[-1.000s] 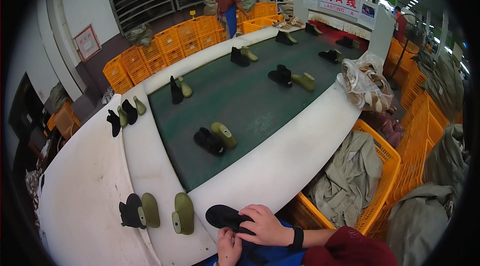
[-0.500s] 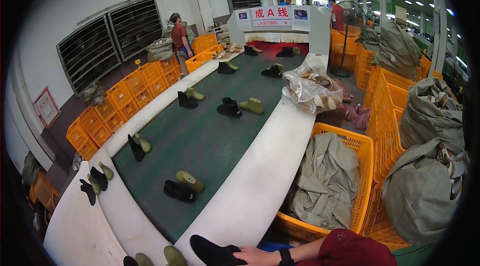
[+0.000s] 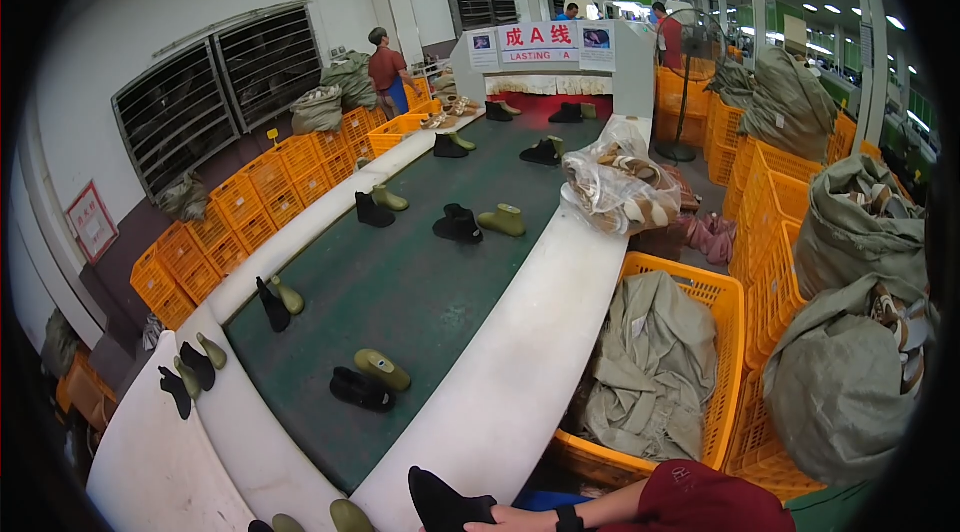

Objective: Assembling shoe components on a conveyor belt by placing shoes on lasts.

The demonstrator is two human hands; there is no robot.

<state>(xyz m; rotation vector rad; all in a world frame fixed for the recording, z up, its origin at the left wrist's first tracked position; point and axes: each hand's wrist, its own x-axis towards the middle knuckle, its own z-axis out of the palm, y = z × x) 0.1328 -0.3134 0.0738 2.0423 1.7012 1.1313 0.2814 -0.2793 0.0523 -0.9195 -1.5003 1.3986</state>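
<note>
My right hand [image 3: 512,518] grips a black ankle-high shoe upper [image 3: 447,504] by its near end, at the lower edge over the white ledge [image 3: 497,397]. The upper's rounded end points up and to the left. Its lowest part is cut off by the picture's edge. Left of it, olive-green shoe lasts [image 3: 350,515] and a bit of another black piece show at the rim. Closest on the green conveyor belt [image 3: 400,262] lie a black upper [image 3: 361,389] and a green last [image 3: 383,369], side by side. My left hand is out of the picture.
More upper-and-last pairs [image 3: 458,224] sit along the belt and on the left ledge. A clear bag of shoes [image 3: 622,182] rests on the right ledge. Below it stands an orange crate [image 3: 735,332] with grey-green cloth; stuffed sacks [image 3: 835,387] fill the right. A co-worker [image 3: 388,70] stands far left.
My right hand has moved slightly right and down with the black upper, which now tilts more upright. The far-left co-worker has shifted right and turned. The belt's shoes have barely moved.
</note>
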